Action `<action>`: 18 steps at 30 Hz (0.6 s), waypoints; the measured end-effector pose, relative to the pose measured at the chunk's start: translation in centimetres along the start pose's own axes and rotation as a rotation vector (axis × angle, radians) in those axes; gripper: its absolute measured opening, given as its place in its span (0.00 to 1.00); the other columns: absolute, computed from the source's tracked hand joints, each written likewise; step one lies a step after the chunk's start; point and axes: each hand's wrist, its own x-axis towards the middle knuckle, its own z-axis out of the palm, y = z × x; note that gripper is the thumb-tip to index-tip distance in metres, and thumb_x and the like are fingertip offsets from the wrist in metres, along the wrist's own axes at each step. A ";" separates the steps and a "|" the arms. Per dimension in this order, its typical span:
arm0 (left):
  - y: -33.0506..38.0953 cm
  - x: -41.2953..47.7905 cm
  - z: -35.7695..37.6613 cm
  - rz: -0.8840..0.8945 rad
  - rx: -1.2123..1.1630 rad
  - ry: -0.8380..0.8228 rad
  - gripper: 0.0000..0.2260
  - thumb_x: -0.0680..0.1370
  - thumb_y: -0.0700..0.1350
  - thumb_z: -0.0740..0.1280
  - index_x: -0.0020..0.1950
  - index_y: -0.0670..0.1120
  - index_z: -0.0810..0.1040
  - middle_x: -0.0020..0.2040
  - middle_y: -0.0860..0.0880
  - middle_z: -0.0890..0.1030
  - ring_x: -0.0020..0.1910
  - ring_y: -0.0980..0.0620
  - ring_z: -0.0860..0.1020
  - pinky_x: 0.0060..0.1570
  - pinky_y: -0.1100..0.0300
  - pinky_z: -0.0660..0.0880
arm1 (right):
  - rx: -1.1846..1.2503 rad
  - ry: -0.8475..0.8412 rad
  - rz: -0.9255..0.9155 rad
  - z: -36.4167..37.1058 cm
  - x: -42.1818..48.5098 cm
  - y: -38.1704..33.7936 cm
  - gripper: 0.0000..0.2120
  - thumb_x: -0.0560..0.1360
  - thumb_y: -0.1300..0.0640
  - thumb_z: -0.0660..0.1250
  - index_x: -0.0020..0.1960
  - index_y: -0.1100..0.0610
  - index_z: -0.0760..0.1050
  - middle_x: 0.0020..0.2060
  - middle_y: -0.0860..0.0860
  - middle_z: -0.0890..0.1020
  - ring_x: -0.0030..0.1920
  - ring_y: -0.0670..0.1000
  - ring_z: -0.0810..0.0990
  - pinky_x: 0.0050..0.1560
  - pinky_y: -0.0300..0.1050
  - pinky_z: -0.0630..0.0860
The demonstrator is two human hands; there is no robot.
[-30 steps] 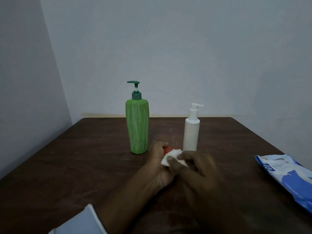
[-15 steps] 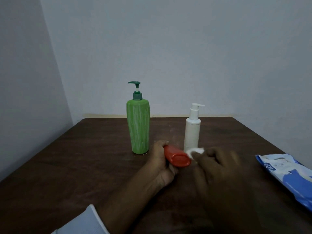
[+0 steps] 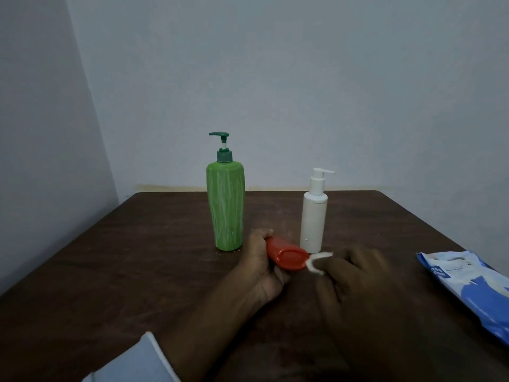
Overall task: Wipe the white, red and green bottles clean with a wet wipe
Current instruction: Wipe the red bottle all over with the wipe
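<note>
My left hand (image 3: 261, 268) grips the red bottle (image 3: 286, 256), held on its side just above the table with its cap end pointing right. My right hand (image 3: 355, 279) pinches a folded white wet wipe (image 3: 318, 261) that touches the red bottle's cap edge. The tall green pump bottle (image 3: 225, 205) stands upright just behind my left hand. The smaller white pump bottle (image 3: 314, 216) stands upright behind the red bottle's cap, to the right of the green one.
A blue and white pack of wet wipes (image 3: 473, 288) lies at the table's right edge. The dark wooden table (image 3: 124, 271) fills a corner, with grey walls at the left and behind.
My right hand has pulled the wipe off the red bottle's body to the right, uncovering the bottle; the wipe now sits at the cap end. The left hand has kept its hold.
</note>
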 end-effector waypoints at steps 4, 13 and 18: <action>-0.2 0.2 -0.2 -0.001 0.051 -0.016 0.16 0.81 0.49 0.66 0.60 0.37 0.73 0.50 0.35 0.81 0.43 0.39 0.83 0.42 0.45 0.81 | 0.113 0.119 -0.057 -0.4 0.0 -0.9 0.16 0.72 0.54 0.61 0.54 0.56 0.81 0.44 0.50 0.78 0.43 0.48 0.75 0.41 0.40 0.73; -0.3 -0.1 -0.2 0.074 0.166 0.026 0.15 0.80 0.51 0.67 0.57 0.40 0.74 0.48 0.36 0.80 0.41 0.42 0.80 0.39 0.48 0.79 | 0.168 -0.125 -0.228 -1.6 0.3 -0.3 0.12 0.71 0.50 0.62 0.48 0.50 0.82 0.43 0.44 0.77 0.41 0.44 0.75 0.38 0.43 0.77; -0.9 0.2 -0.5 0.095 0.305 -0.039 0.15 0.82 0.54 0.63 0.53 0.43 0.80 0.42 0.41 0.86 0.36 0.45 0.84 0.38 0.52 0.81 | 0.158 0.125 -0.144 -1.3 0.4 -1.5 0.17 0.72 0.58 0.60 0.58 0.55 0.80 0.51 0.51 0.78 0.47 0.50 0.74 0.48 0.37 0.70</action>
